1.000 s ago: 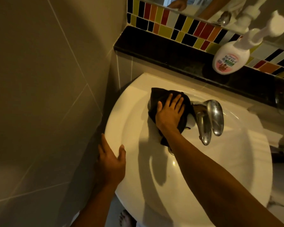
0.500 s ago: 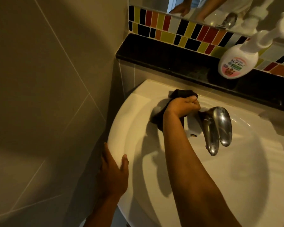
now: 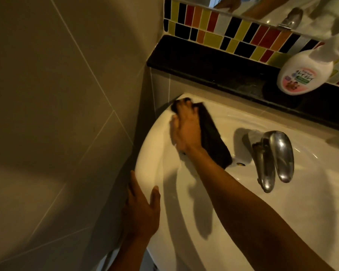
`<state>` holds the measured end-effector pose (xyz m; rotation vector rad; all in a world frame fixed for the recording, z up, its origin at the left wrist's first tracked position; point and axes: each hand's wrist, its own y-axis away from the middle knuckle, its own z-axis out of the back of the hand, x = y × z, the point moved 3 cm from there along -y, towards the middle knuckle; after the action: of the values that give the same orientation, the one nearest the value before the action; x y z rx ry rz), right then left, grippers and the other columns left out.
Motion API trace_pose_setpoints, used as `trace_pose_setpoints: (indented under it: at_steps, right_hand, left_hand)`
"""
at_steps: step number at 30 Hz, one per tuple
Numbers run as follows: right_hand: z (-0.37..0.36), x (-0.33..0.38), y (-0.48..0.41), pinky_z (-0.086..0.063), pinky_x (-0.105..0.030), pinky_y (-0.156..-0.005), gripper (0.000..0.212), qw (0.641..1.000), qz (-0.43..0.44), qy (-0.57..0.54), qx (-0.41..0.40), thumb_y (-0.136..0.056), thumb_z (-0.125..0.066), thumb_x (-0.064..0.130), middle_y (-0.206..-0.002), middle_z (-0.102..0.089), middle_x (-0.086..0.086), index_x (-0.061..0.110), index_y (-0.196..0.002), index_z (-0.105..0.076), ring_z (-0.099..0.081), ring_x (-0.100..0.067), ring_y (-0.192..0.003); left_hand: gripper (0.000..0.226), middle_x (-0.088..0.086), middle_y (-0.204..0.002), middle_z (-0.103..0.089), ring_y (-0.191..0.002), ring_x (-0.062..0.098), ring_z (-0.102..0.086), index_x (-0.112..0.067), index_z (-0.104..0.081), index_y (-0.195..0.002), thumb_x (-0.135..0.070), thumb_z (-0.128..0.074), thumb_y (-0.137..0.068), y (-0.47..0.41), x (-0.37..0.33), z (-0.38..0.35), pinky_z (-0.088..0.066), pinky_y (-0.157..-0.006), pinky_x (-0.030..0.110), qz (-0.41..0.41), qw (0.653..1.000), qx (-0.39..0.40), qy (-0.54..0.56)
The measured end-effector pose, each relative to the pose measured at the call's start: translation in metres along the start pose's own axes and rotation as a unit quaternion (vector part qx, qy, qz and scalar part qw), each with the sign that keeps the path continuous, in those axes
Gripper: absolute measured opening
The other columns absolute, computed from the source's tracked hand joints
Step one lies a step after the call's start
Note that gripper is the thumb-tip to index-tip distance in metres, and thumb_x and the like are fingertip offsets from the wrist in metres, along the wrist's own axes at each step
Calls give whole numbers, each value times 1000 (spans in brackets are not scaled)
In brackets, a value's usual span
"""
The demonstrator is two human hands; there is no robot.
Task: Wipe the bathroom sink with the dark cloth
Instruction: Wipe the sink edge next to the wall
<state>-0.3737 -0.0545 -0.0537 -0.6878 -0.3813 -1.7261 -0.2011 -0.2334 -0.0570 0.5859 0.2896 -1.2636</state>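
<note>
Right hand [image 3: 186,130], fingers flat, slid dark cloth [image 3: 213,139] to back-left corner of sink [image 3: 282,222]; left hand [image 3: 141,212] flat on rim.

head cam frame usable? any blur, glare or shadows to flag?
Head view: dim, warm light; motion blur smears the right hand and the far end of the dark cloth; specular glints on the chrome faucet; the right arm throws a hard shadow across the sink basin; the pump bottle goes soft at its top.

My right hand [image 3: 186,130], smeared by blur, covers much of the dark cloth [image 3: 213,141]; how its fingers lie cannot be read. The pump head of the soap bottle [image 3: 303,75] and the near side of the sink [image 3: 311,212] run off frame.
</note>
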Motion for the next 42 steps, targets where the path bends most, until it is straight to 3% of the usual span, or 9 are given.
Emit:
trace_pose_setpoints:
  at_steps: [5,9,12,15,19,24,31,37,42]
  right_hand:
    - [2,6,11,-10,-37,-120,50,939,273,103,180,-99,-37,28,-156,-30,-4,19,-147,-31,-20,-20,-146]
    - [36,-30,-36,-16,-38,-118,50,982,72,152,84,-100,-32,31,-158,-26,-3,24,-149,-25,-24,-23,-145]
    - [15,-18,-15,-5,-39,-120,49,989,38,145,13,-100,-31,30,-158,-26,-2,21,-148,-31,-14,-20,-148]
    - [-20,20,32,-9,-43,-122,47,986,121,77,83,-99,-35,26,-155,-32,-4,19,-145,-36,-17,-22,-147]
    - [-12,20,37,-10,-41,-120,48,921,304,129,207,-99,-29,34,-154,-34,-3,21,-144,-37,-20,-22,-146]
    - [1,2,-12,-8,-45,-121,53,980,104,139,93,-96,-22,38,-157,-29,-2,25,-147,-33,-15,-21,-148]
    - [-12,24,82,2,-39,-120,47,868,374,101,311,-101,-26,34,-158,-25,2,26,-147,-30,-3,-15,-148]
    - [-13,17,-6,-2,-47,-120,49,964,137,188,127,-99,-26,35,-158,-25,-3,25,-147,-32,-9,-24,-149]
    - [-37,50,98,-10,-48,-119,44,910,323,75,249,-98,-32,31,-145,-48,-6,18,-135,-51,-28,-27,-144]
  left_hand:
    - [85,15,-152,-33,-127,39,-47,-21,-5,-152,-58,-44,-87,1,-1,2,-46,-99,50,4,1000,13,12]
    - [83,13,-152,-32,-125,37,-49,-22,-4,-152,-52,-49,-89,1,-2,2,-47,-95,49,4,999,19,30]
    - [84,13,-152,-32,-128,37,-47,-21,-6,-152,-52,-50,-88,2,-2,2,-46,-98,49,4,999,9,31]
    - [84,15,-152,-33,-130,38,-44,-19,-8,-153,-52,-50,-88,1,0,2,-45,-100,52,-2,1000,7,27]
    - [84,16,-149,-37,-124,39,-50,-21,-6,-152,-57,-47,-88,2,-1,4,-48,-95,53,-7,1000,6,19]
    - [82,14,-154,-28,-131,36,-42,-18,-7,-152,-45,-53,-91,3,-4,7,-42,-101,46,-1,999,6,40]
    - [80,13,-150,-35,-122,36,-51,-19,-10,-152,-51,-49,-91,2,-2,4,-46,-90,43,10,999,16,27]
    - [80,13,-151,-33,-124,35,-50,-20,-6,-152,-49,-50,-91,2,0,5,-46,-93,45,-6,999,13,38]
    - [80,14,-149,-36,-121,34,-50,-18,-11,-152,-49,-51,-91,1,-2,5,-44,-87,40,-8,1000,8,27]
